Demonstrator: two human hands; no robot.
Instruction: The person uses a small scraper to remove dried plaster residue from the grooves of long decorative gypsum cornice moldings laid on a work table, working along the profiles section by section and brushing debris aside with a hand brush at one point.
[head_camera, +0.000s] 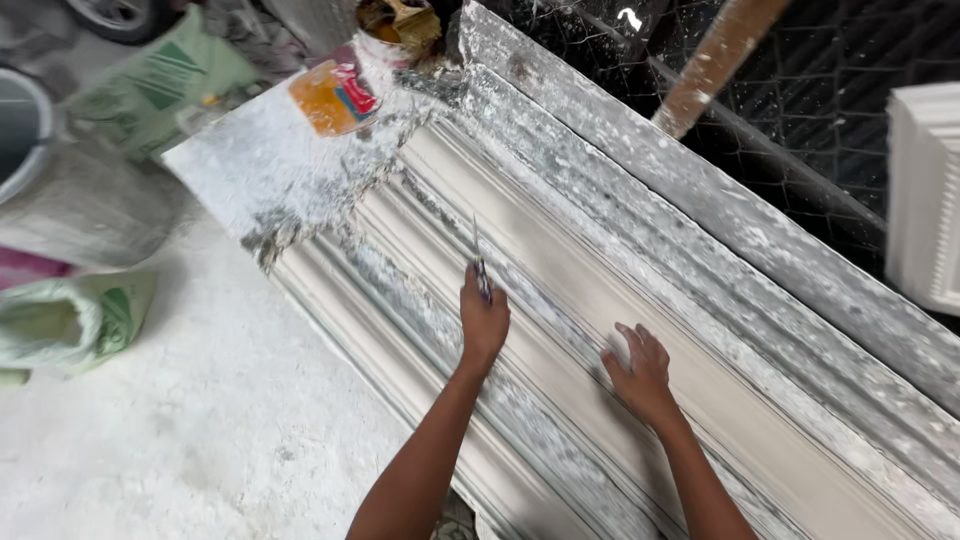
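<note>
A long ridged plaster moulding (560, 300) lies diagonally on a plaster-crusted bench. My left hand (483, 322) is closed around a thin metal scraper blade (478, 255), whose tip rests on the moulding's wet surface and points toward the far end. My right hand (638, 368) lies flat on the smooth cream band of the moulding, fingers spread, a little to the right of the left hand. It holds nothing.
A small bucket (392, 35) of plaster with a tool in it stands at the bench's far end beside an orange packet (330, 95). Sacks (70, 320) lie on the dusty floor at left. A white moulded piece (925, 190) stands far right behind wire mesh.
</note>
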